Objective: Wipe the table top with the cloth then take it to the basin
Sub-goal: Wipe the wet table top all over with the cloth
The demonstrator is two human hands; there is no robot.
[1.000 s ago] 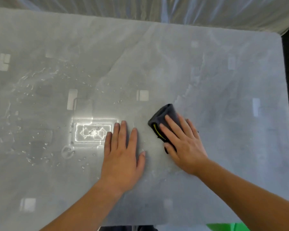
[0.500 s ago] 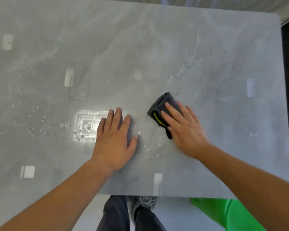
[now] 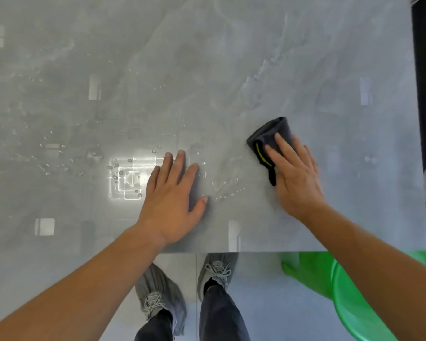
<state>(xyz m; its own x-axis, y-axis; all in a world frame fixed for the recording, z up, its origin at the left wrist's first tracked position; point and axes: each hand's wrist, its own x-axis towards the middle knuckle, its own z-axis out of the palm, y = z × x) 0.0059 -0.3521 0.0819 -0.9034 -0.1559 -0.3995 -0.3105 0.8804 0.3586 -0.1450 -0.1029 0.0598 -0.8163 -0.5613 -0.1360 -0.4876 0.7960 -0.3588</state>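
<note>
A folded dark grey cloth (image 3: 266, 141) with a yellow-green stripe lies on the glossy grey marble table top (image 3: 207, 70), right of centre. My right hand (image 3: 295, 175) presses flat on it with straight fingers, covering its near half. My left hand (image 3: 172, 195) rests flat on the table, palm down, fingers together, to the left of the cloth and apart from it. Water drops (image 3: 226, 188) and smears sit between the two hands, and more drops (image 3: 59, 163) are scattered at the left. No basin is in view.
The table's near edge (image 3: 256, 251) runs just below my wrists, its right edge (image 3: 418, 119) at the far right. A green plastic seat (image 3: 349, 296) stands under the right front corner. My two grey shoes (image 3: 190, 286) are on the pale floor.
My right hand has slid the cloth to the right, away from my left hand, leaving wet smears between them. The view has tipped down, showing the table's near edge, my feet and the green seat.
</note>
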